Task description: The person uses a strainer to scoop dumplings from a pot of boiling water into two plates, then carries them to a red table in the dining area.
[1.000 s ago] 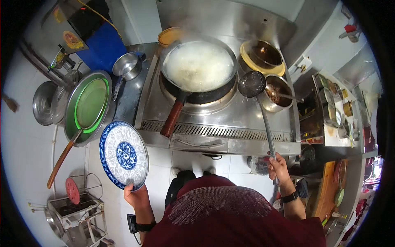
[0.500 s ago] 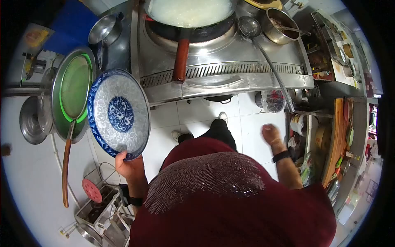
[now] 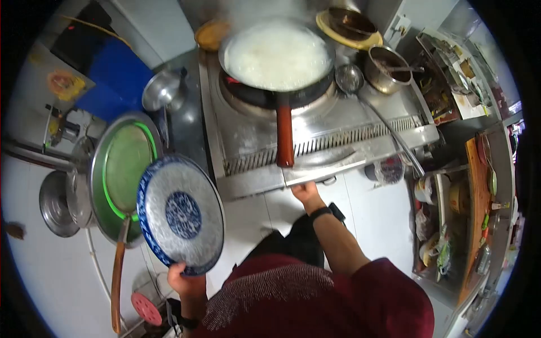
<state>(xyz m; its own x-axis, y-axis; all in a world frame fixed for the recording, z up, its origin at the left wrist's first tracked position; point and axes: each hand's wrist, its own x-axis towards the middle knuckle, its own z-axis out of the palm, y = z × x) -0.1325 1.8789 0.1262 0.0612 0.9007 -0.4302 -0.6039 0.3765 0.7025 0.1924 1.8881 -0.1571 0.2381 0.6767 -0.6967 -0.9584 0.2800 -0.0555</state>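
My left hand [image 3: 186, 281] grips the lower rim of a blue-and-white patterned plate [image 3: 183, 215], its thumb on the face of the plate. My right hand [image 3: 307, 193] is at the front edge of the steel stove [image 3: 253, 183], below the pan handle; its fingertips are partly hidden under the edge, so I cannot tell what they hold. On the burner, a wok [image 3: 276, 56] holds bubbling whitish liquid, with steam above it. The wok's red-brown handle [image 3: 285, 132] points toward me.
A ladle [image 3: 389, 127] lies across the stove's right side, beside a small steel pot [image 3: 387, 70]. On the left, a green-rimmed strainer [image 3: 129, 169] with a wooden handle rests over a metal basin [image 3: 98, 208]. Shelves [image 3: 476, 208] with containers stand at the right.
My right hand has moved left and forward to the stove's front edge. The view has shifted, so the wok and stove sit lower. The plate is still in my left hand.
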